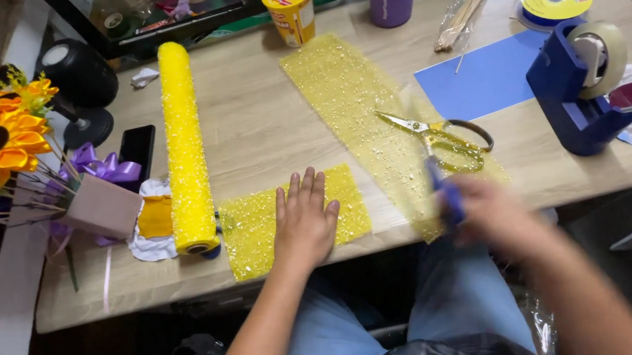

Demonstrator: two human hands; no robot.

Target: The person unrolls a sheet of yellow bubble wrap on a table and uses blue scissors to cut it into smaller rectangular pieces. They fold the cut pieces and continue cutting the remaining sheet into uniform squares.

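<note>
**Hands on yellow mesh**

Right hand (pixel 493 212), blurry, near table edge, fingers closed round a blue tool (pixel 446 197); can't tell what kind. Left hand (pixel 306 222) flat, fingers spread, pressing small mesh piece (pixel 256 230). One piece looks cut already. Long mesh strip (pixel 355 102) w/ scissors (pixel 437 136) on it; roll (pixel 182 140) looks mostly unused.

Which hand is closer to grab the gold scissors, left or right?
Probably the right. The right hand is blurred, gripping something blue just below the scissors. The left hand lies flat on the small yellow mesh sheet, farther away.
</note>
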